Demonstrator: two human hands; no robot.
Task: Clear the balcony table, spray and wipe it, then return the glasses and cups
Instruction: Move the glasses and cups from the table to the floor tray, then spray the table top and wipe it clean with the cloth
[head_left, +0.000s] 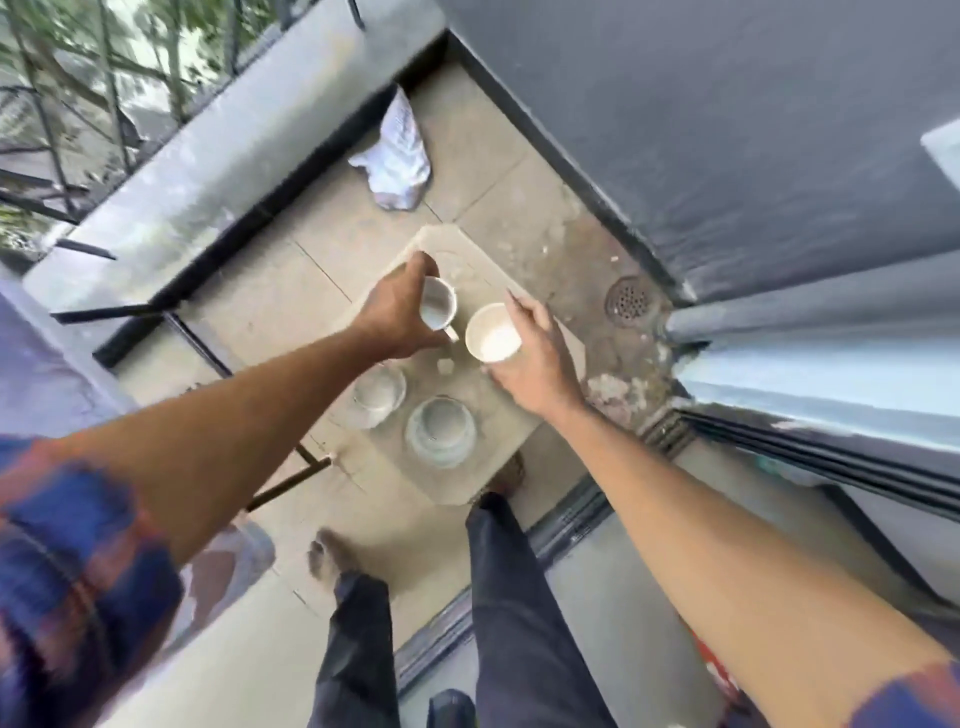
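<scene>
Glasses (379, 395): both on table (467, 265), near end, within easy reach.
L hand (402, 312): we grip mug (439, 309) over table centre.
R hand (535, 358): wrapped round white cup (492, 332) alongside; lifting or setting down, can't tell.
Cloth (397, 156): on floor beyond, prob. for wiping.

Small pale-beige square table (501, 410): clear round glass (378, 393) at 8 o'clock, second clear glass (440, 431) at 6. White handled mug (439, 310) at 12 and cream round cup (492, 332) at 2, possibly not resting on it.
</scene>
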